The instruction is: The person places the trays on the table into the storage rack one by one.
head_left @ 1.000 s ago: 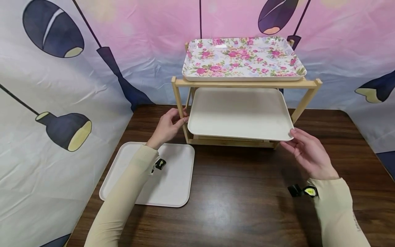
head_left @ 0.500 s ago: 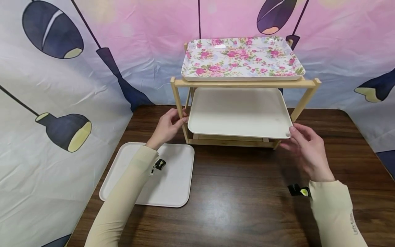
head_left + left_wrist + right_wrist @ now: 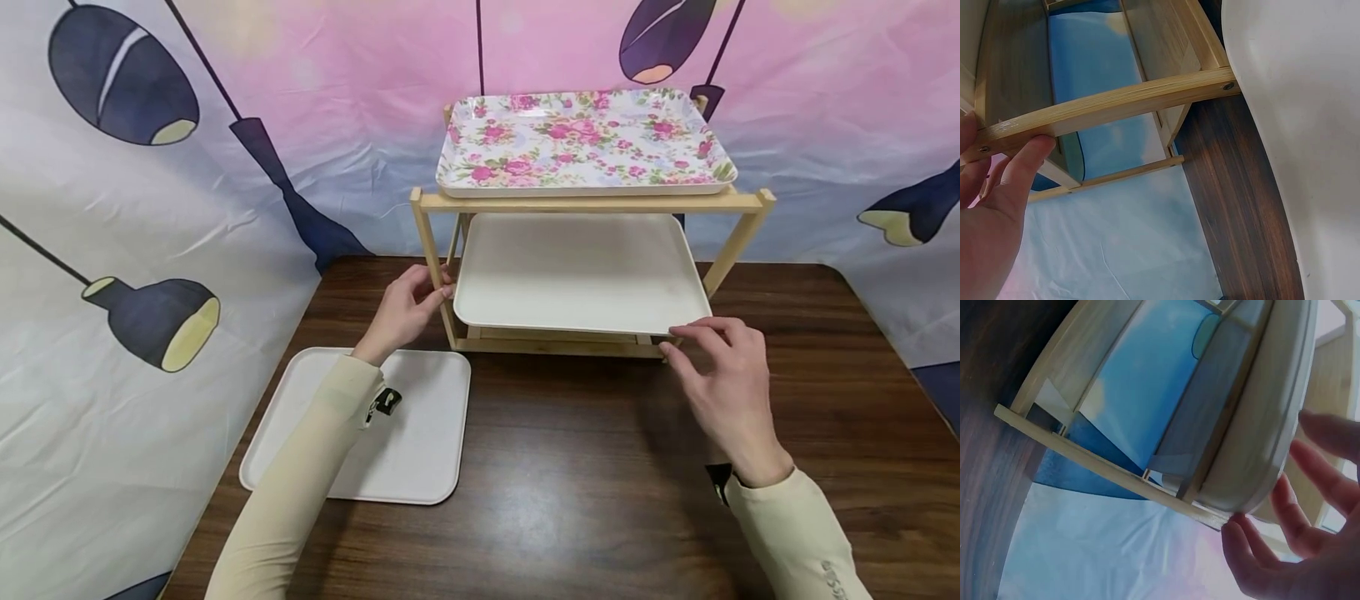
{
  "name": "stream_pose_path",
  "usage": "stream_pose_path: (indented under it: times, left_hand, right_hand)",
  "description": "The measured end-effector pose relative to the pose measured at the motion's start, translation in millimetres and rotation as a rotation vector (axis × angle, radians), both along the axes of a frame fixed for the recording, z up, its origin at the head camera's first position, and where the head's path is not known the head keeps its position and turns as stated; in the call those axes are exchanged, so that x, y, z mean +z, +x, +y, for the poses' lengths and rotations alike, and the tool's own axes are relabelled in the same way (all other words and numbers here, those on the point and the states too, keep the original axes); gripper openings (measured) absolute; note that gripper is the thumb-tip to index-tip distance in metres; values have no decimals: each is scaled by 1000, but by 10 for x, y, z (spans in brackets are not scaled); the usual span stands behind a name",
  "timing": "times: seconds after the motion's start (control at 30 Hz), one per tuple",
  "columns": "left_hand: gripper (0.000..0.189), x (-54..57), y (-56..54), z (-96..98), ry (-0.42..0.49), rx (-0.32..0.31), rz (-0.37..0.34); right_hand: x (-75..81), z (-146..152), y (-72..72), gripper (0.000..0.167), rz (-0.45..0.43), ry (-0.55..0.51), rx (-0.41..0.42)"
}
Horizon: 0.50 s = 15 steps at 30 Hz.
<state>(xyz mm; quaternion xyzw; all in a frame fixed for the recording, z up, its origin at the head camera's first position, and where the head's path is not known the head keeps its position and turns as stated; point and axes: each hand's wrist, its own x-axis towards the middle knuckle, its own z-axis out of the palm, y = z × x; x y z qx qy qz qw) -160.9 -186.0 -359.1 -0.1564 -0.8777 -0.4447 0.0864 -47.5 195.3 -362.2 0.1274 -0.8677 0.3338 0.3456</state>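
Note:
A two-tier wooden rack [image 3: 592, 203] stands at the back of the table. My left hand [image 3: 401, 310] grips its front left post [image 3: 1135, 100], thumb on one face and fingers round the other side. On the lower tier lies a cream rectangular tray [image 3: 581, 275], its front edge sticking out a little past the rack. At that tray's front right corner is my right hand [image 3: 726, 387], with fingertips on the rim and thumb just below. The right wrist view shows these fingers [image 3: 1294, 512] spread along the rim. A floral tray [image 3: 592, 150] fills the top tier.
Another white tray [image 3: 420, 425] lies flat on the dark wood table [image 3: 555, 467] at the left, partly under my left forearm. A printed fabric backdrop [image 3: 337, 100] hangs close behind the rack and along the left side.
My right hand has shifted from the tray's right side round to its front corner, moving left in view. The cream tray's front right corner sits slightly farther back; my left hand stays on the post.

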Motion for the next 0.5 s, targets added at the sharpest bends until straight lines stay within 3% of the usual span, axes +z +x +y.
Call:
stream_pose_path:
  times: [0.27,0.5]
  left_hand:
    - [20,-3,-3,-1,3,6,-2]
    - [21,-4,-3,0,9,0,-15]
  right_hand:
    - [-34,-67,-110,12,62,-37,-58]
    - [-43,-106,-214,10,66,-57,-70]
